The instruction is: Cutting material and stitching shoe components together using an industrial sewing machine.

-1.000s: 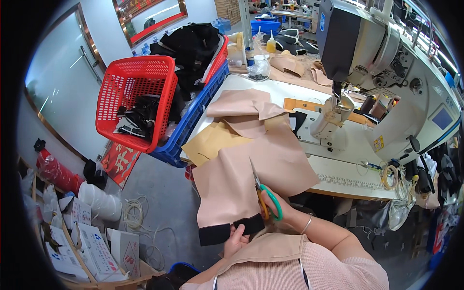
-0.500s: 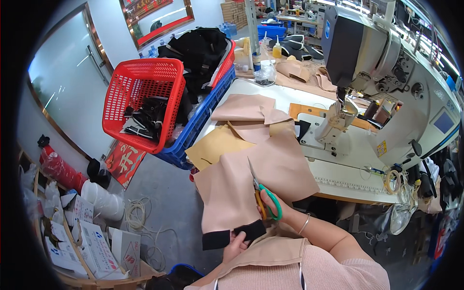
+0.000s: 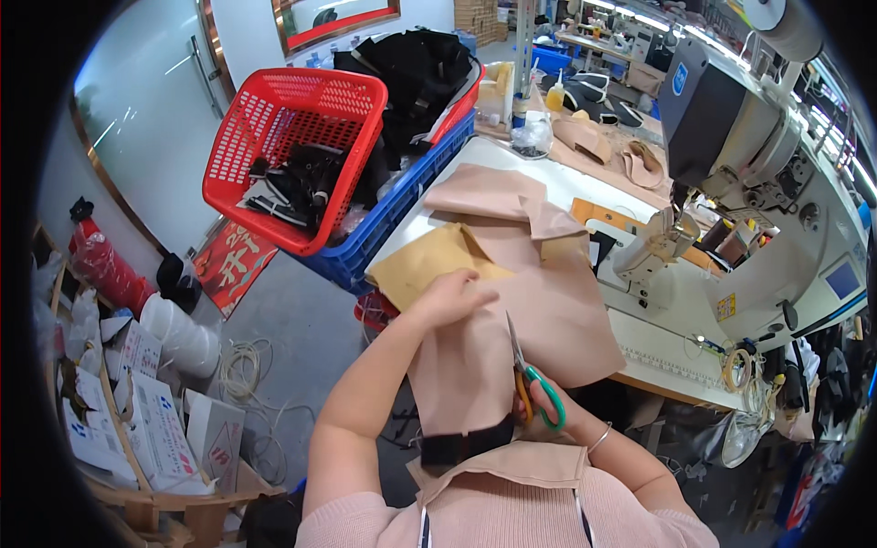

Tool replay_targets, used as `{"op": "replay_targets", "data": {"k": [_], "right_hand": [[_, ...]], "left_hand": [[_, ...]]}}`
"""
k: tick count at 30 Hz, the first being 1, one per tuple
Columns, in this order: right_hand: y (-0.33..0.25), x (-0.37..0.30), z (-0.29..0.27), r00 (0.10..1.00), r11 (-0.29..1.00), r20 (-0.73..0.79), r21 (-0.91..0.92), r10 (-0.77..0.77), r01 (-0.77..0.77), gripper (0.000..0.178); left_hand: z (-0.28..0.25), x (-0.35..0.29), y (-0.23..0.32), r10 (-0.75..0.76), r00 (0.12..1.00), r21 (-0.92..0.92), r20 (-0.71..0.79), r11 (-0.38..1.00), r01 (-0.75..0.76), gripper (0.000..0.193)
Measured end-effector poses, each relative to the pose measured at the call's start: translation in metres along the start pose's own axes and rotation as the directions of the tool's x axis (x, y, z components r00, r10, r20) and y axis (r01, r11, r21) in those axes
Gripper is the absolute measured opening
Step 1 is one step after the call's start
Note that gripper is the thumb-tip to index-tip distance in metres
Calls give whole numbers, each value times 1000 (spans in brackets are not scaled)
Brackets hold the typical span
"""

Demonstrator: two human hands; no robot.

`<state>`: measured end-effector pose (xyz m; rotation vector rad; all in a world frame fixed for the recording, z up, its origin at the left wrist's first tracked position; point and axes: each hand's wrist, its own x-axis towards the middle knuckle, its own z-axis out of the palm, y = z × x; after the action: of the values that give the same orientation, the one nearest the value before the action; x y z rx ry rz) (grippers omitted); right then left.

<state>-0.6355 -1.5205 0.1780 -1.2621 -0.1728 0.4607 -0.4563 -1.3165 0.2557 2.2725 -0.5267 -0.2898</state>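
A large pink-beige sheet (image 3: 470, 379), leather-like, drapes off the table's front edge toward my lap, with a black band (image 3: 469, 441) along its near end. My left hand (image 3: 449, 299) reaches over the sheet's upper left part with its fingers stretched to the right, beside the mustard-yellow underside of a folded piece (image 3: 411, 265). Scissors (image 3: 545, 399) with one green and one orange handle are in my right hand (image 3: 571, 416). Their blades point away from me, close together, over the sheet. Further pink-beige pieces (image 3: 484, 192) lie folded behind it on the white tabletop.
A sewing machine (image 3: 740, 183) takes up the right of the table. A red basket (image 3: 365, 146) of black parts rests on a blue crate (image 3: 343, 260) to the left. Cartons (image 3: 151, 429) and a coiled hose (image 3: 239, 370) are on the floor at lower left.
My left hand has let go of the black band and moved up and away onto the upper part of the sheet. The right hand keeps the scissors. The view has shifted somewhat.
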Motion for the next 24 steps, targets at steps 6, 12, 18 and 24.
{"op": "replay_targets", "data": {"k": [6, 12, 18, 24], "right_hand": [[-12, -9, -3, 995, 991, -53, -91, 89, -94, 66], [-14, -33, -8, 996, 995, 0, -37, 89, -89, 78], [-27, -46, -5, 987, 988, -51, -1, 155, -155, 78], [-37, -27, -3, 984, 974, -65, -145, 163, -171, 73]], "left_hand": [[-13, 38, -2, 15, 800, -349, 600, 905, 244, 28], [-24, 37, -7, 107, 689, -532, 717, 723, 441, 25], [-19, 31, -6, 123, 697, -565, 706, 692, 450, 26], [-19, 26, -3, 153, 703, -576, 695, 703, 417, 20]]}}
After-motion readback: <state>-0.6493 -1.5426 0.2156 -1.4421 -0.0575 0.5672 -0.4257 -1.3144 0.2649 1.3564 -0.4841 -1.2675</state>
